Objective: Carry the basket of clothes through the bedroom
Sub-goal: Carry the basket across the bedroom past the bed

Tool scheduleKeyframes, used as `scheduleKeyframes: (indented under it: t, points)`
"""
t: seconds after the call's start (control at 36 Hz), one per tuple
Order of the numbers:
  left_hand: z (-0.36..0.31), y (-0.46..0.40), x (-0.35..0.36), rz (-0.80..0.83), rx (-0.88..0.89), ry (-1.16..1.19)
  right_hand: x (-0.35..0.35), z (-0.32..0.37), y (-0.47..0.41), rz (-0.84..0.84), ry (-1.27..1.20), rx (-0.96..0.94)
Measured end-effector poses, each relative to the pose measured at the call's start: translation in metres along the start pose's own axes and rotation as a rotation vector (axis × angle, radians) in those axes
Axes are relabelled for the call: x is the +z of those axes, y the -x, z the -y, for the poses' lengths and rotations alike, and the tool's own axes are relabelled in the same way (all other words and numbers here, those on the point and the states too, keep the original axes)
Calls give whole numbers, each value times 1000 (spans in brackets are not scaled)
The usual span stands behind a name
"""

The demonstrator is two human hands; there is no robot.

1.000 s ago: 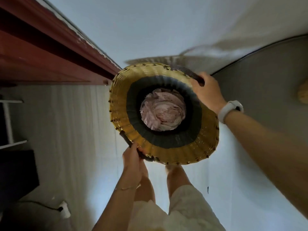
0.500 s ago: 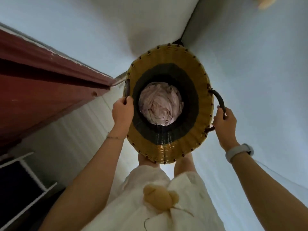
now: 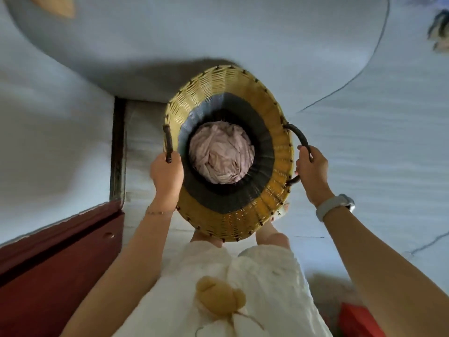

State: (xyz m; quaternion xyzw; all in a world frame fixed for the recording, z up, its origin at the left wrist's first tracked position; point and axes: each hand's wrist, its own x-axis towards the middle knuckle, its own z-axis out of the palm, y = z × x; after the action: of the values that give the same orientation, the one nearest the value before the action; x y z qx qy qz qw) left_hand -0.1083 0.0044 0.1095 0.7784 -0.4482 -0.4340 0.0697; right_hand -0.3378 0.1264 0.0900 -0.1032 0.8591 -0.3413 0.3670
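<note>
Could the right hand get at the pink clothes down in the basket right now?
Probably not without letting go. The right hand is closed around the basket's dark handle, and the left hand grips the opposite one. The pink clothes lie uncovered at the bottom.

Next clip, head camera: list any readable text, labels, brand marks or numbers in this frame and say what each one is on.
None: no readable text in this frame.
Woven basket: weave only, no label or tag showing.
Pink clothes inside it: no print visible.
Wrist device above the right hand: face turned away, nothing legible.
Red object at the lower right: blurred, no marking can be made out.
</note>
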Motion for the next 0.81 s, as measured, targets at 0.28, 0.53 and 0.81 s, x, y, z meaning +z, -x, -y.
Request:
scheduleKeyframes:
  t: [0.28, 0.53, 0.81]
  points:
    - [-113, 127, 174, 219, 354, -332, -198, -111, -19, -354, -343, 279]
    - [-184, 241, 344, 398, 543, -458, -342, -183, -41, -581, -414, 432]
    - [-262, 331, 476, 632, 798, -547, -470, -207, -62, -854, -574, 530]
